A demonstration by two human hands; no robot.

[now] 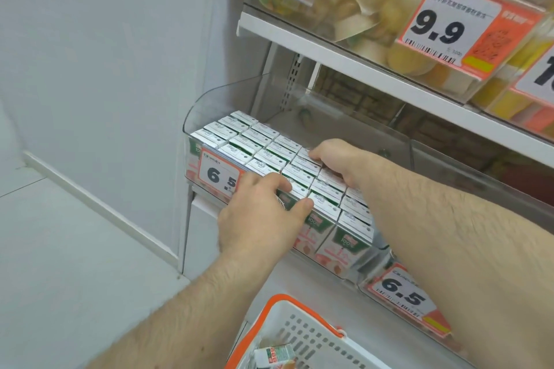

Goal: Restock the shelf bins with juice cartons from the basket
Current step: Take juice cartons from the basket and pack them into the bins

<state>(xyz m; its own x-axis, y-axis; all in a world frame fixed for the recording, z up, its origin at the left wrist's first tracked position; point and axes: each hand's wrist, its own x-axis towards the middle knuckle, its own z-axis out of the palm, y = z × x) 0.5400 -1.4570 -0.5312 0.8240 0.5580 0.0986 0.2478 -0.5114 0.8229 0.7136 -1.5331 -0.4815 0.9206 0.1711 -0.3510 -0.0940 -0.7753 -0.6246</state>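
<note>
Currently left hand (257,213) pinches a front-row juice carton (299,189); right hand (338,162) presses flat on the rows in the bin (209,99). Advise seating it flush, rows kept tight.

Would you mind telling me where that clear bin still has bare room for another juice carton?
The bin is bare along its back, between the last carton rows and the rear wall, widening toward the right divider. The front is packed tight, with the left hand and right hand on the cartons there.
</note>
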